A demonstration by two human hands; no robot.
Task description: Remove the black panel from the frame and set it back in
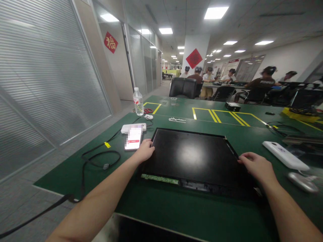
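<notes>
A flat black display panel lies on the green table mat, with a strip of green circuit board along its near edge. My left hand grips the panel's left edge, fingers curled over it. On the panel's right edge rests my right hand, with its fingers closed around that side. Both forearms reach in from the bottom of the view.
A phone and a white box lie left of the panel, with a black cable looping nearby. A water bottle stands behind. White devices lie right. Several people sit at far tables.
</notes>
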